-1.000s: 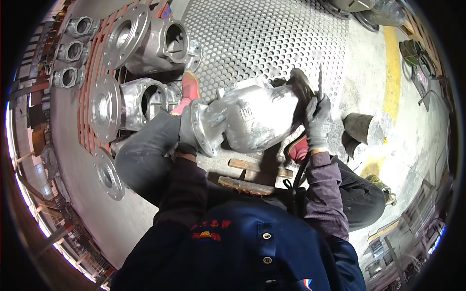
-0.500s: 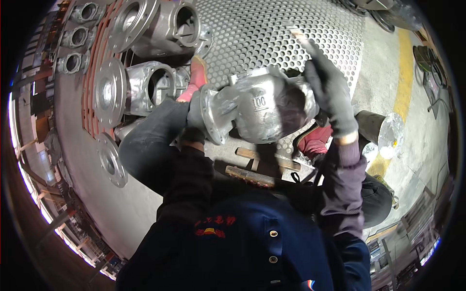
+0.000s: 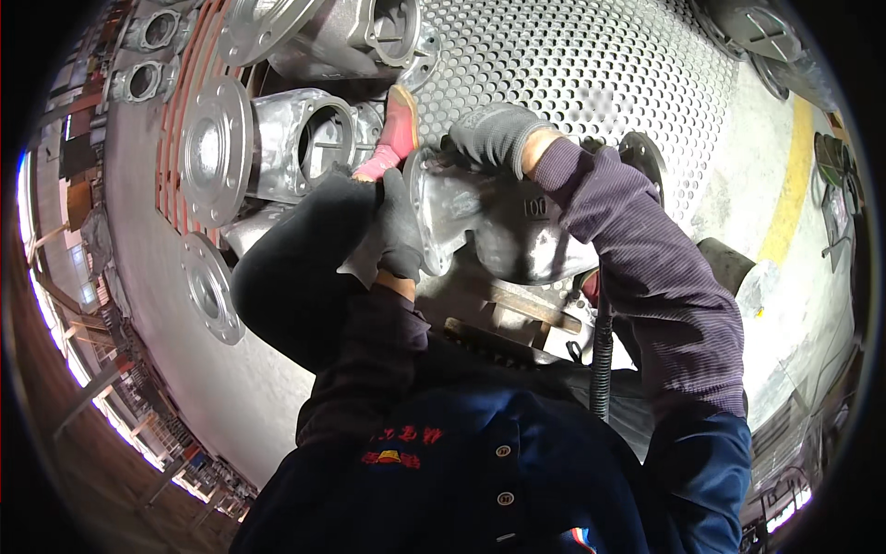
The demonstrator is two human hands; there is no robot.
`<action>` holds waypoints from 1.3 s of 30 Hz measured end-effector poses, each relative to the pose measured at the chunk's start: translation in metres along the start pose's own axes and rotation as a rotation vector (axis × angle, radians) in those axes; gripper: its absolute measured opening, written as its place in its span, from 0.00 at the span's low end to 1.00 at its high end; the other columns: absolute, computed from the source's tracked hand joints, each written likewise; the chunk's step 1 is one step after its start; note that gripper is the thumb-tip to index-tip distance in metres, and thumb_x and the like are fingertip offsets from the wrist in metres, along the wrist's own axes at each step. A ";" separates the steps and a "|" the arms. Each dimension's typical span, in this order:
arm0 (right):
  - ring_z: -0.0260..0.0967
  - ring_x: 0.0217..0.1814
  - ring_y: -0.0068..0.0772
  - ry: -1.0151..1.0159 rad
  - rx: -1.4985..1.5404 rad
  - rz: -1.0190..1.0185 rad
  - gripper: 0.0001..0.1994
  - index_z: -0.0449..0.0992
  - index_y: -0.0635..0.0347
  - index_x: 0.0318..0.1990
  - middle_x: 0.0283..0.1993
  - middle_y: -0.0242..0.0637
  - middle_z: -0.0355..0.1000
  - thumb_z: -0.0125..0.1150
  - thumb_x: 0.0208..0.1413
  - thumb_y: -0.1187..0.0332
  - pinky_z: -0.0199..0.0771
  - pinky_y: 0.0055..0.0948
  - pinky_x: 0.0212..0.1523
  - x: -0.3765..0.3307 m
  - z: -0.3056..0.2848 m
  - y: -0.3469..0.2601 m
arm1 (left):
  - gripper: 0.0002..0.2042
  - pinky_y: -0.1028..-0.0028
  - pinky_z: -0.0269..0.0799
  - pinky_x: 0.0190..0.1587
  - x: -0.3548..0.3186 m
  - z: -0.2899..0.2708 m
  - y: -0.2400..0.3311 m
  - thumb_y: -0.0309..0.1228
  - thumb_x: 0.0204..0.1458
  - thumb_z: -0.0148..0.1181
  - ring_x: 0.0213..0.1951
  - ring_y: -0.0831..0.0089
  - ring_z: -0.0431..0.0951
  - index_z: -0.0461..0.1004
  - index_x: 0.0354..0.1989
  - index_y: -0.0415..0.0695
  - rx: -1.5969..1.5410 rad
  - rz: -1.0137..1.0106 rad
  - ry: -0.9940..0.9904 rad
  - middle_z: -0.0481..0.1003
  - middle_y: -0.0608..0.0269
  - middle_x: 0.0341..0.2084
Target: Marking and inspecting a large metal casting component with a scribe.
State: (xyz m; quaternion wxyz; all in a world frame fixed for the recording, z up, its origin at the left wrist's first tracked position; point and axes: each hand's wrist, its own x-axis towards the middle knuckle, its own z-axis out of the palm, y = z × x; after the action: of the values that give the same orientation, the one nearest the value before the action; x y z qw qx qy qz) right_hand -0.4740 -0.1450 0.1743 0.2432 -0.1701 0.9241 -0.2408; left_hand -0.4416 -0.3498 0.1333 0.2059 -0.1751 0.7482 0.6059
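A grey metal valve body casting (image 3: 517,226) with a round end flange lies on its side in front of me, between my legs. My left hand (image 3: 400,231), in a dark grey glove, grips the outer side of its left flange (image 3: 441,217). Over the top of that flange bends my right hand (image 3: 500,140), also gloved, with the fingers curled in. Whatever those fingers hold is hidden beneath the glove. The sleeve of my right arm covers part of the casting's right end.
More flanged castings (image 3: 217,152) stand on red slats at the left; smaller ones (image 3: 145,83) lie farther left. A perforated metal plate (image 3: 554,65) covers the floor ahead. A ribbed hose (image 3: 601,365) runs by my right leg. A metal cylinder (image 3: 724,265) lies at the right.
My right hand has come from the casting's far right end, where a blurred light-tipped thing showed at its fingers, left onto the flange. My left hand shows more fully against the flange.
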 end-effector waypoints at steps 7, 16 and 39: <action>0.76 0.40 0.49 0.108 0.089 0.030 0.10 0.80 0.60 0.35 0.35 0.51 0.76 0.55 0.48 0.67 0.74 0.38 0.40 0.005 0.009 -0.001 | 0.20 0.74 0.67 0.35 0.014 -0.004 -0.011 0.47 0.59 0.43 0.31 0.76 0.69 0.73 0.39 0.41 -0.237 -0.151 -0.011 0.72 0.67 0.31; 0.76 0.38 0.49 -0.185 0.242 0.175 0.13 0.81 0.57 0.36 0.34 0.49 0.77 0.60 0.45 0.63 0.73 0.41 0.38 0.037 0.015 0.015 | 0.17 0.80 0.68 0.36 -0.002 0.009 0.005 0.39 0.65 0.37 0.32 0.78 0.71 0.72 0.42 0.42 -0.028 0.074 -0.016 0.72 0.68 0.33; 0.71 0.35 0.57 1.088 0.270 1.172 0.15 0.71 0.62 0.34 0.32 0.52 0.73 0.50 0.59 0.58 0.70 0.44 0.37 -0.215 0.101 0.064 | 0.29 0.56 0.69 0.53 0.016 0.000 -0.022 0.53 0.60 0.35 0.51 0.54 0.72 0.65 0.56 0.41 -0.695 -0.470 -0.771 0.71 0.51 0.50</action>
State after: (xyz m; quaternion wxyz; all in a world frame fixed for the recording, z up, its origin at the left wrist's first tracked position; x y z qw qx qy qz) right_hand -0.2557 -0.0359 0.1424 -0.1353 0.5136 0.8147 -0.2328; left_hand -0.4443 -0.3541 0.1070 0.5236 -0.1604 0.3165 0.7745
